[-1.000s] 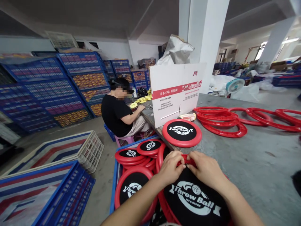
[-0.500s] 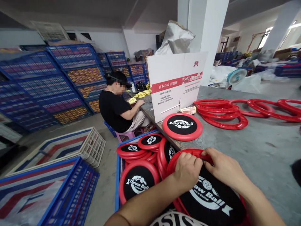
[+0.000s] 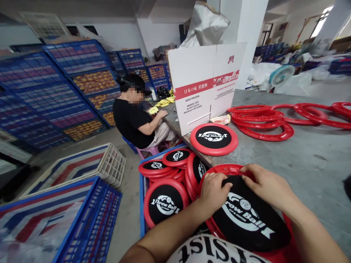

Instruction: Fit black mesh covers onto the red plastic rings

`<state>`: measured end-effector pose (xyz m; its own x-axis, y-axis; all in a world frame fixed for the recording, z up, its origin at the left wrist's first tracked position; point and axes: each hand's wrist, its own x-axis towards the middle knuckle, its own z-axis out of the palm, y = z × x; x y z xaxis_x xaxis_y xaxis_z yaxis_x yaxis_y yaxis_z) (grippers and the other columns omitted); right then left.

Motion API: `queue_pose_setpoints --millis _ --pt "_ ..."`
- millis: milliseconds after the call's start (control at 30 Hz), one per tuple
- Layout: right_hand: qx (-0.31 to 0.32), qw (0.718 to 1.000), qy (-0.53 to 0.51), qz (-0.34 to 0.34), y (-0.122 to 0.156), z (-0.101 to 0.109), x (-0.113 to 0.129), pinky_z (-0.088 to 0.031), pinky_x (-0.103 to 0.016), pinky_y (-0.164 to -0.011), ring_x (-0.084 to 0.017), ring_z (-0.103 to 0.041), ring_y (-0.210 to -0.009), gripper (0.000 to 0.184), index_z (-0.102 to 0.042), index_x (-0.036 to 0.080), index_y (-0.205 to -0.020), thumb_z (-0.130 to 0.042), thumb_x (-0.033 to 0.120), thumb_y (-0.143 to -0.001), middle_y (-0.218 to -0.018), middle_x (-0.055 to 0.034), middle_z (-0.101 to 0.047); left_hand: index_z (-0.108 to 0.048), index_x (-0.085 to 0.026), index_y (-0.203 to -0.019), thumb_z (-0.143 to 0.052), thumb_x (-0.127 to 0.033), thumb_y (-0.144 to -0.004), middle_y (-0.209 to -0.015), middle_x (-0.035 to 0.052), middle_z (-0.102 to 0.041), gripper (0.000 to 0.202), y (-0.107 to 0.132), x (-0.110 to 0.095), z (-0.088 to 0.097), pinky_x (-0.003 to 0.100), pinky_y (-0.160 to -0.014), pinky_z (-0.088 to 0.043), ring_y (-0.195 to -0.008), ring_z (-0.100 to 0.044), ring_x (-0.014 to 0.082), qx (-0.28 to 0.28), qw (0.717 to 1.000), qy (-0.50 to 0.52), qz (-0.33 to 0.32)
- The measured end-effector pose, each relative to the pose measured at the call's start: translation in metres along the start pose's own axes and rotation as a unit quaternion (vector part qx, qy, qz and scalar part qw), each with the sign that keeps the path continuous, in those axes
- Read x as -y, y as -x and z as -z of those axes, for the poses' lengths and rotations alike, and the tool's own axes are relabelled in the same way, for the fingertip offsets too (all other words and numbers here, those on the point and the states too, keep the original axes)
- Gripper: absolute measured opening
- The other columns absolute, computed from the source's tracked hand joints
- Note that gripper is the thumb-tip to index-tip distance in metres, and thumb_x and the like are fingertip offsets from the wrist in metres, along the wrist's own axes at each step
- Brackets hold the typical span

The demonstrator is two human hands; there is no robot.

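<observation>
A black fabric disc [image 3: 248, 217] printed "Throw Ball" lies in a red plastic ring [image 3: 223, 168] that leans at the table's near edge, against my body. My left hand [image 3: 215, 193] is closed over the disc's upper left edge and the ring beneath. At the disc's top edge, my right hand [image 3: 261, 180] pinches the fabric with the thumb, its fingers over the ring. Part of the ring's inner channel shows uncovered at the top. A finished red-and-black throw disc [image 3: 214, 138] lies flat on the table just beyond my hands.
Several loose red rings [image 3: 260, 120] lie on the grey table [image 3: 320, 171]. A white carton [image 3: 205, 86] stands behind. Left of the table, a blue crate [image 3: 142, 204] holds several discs. A seated co-worker [image 3: 134, 117] works farther off. Lined crates [image 3: 68, 164] stand on the floor.
The view has tilted down slightly. My hands have spread a little apart along the ring's upper edge, and more of the ring's top shows between them.
</observation>
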<state>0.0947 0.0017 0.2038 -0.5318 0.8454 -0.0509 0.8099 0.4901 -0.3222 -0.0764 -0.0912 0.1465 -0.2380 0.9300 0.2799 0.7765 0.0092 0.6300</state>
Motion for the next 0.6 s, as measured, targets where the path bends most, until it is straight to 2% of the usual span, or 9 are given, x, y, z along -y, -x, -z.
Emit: queue_pose_setpoints --millis 133,267,333,400,500,600 --pt "-0.036 0.998 -0.042 -0.003 -0.006 0.009 0.006 -0.046 -0.038 -0.075 -0.028 -0.069 -0.100 0.028 -0.063 0.027 -0.101 -0.041 0.044 -0.095 -0.110 -0.0047 -0.072 -0.069 -0.021 -0.088 -0.071 -0.022 -0.087 -0.089 0.0022 -0.075 0.002 -0.011 0.004 0.011 0.037 -0.088 -0.051 -0.090 -0.067 0.0214 -0.032 0.998 0.009 -0.052" --pt "-0.104 0.990 -0.093 0.014 -0.008 0.013 0.028 -0.046 -0.038 -0.078 -0.029 -0.068 -0.102 0.025 -0.062 0.025 -0.102 -0.047 0.043 -0.095 -0.111 -0.0070 -0.071 -0.069 -0.020 -0.088 -0.064 -0.023 -0.093 -0.087 0.0042 -0.069 0.008 -0.027 0.003 0.042 0.036 -0.084 -0.048 -0.088 -0.060 0.0209 -0.106 0.985 -0.030 -0.136" --pt "-0.117 0.979 -0.163 0.026 -0.013 0.008 0.037 -0.047 -0.038 -0.084 -0.027 -0.066 -0.104 0.023 -0.060 0.024 -0.105 -0.049 0.041 -0.095 -0.113 -0.0070 -0.070 -0.071 -0.021 -0.088 -0.065 -0.027 -0.093 -0.096 0.0064 -0.068 0.010 -0.037 0.004 0.059 0.041 -0.089 -0.047 -0.094 -0.057 0.0234 -0.152 0.973 -0.076 -0.158" --pt "-0.120 0.965 -0.232 0.031 -0.016 0.000 0.042 -0.048 -0.039 -0.089 -0.025 -0.065 -0.104 0.022 -0.059 0.023 -0.108 -0.052 0.038 -0.093 -0.115 -0.0067 -0.070 -0.072 -0.022 -0.088 -0.068 -0.028 -0.090 -0.111 0.0084 -0.066 0.008 -0.046 0.007 0.074 0.046 -0.097 -0.044 -0.109 -0.054 0.0274 -0.171 0.965 -0.109 -0.167" --pt "-0.110 0.949 -0.292 0.030 -0.016 -0.012 0.046 -0.048 -0.040 -0.091 -0.023 -0.065 -0.099 0.022 -0.058 0.024 -0.109 -0.053 0.036 -0.092 -0.114 -0.0053 -0.069 -0.069 -0.022 -0.084 -0.070 -0.026 -0.087 -0.131 0.0073 -0.063 0.005 -0.053 0.012 0.091 0.052 -0.109 -0.037 -0.128 -0.049 0.0305 -0.117 0.970 -0.118 -0.177" --pt "-0.094 0.949 -0.298 0.032 -0.012 -0.015 0.051 -0.049 -0.040 -0.088 -0.023 -0.064 -0.096 0.021 -0.058 0.025 -0.109 -0.056 0.034 -0.090 -0.112 -0.0047 -0.068 -0.065 -0.021 -0.083 -0.067 -0.022 -0.088 -0.136 0.0076 -0.062 0.005 -0.055 0.016 0.101 0.053 -0.114 -0.035 -0.129 -0.052 0.0284 -0.039 0.979 -0.103 -0.173"
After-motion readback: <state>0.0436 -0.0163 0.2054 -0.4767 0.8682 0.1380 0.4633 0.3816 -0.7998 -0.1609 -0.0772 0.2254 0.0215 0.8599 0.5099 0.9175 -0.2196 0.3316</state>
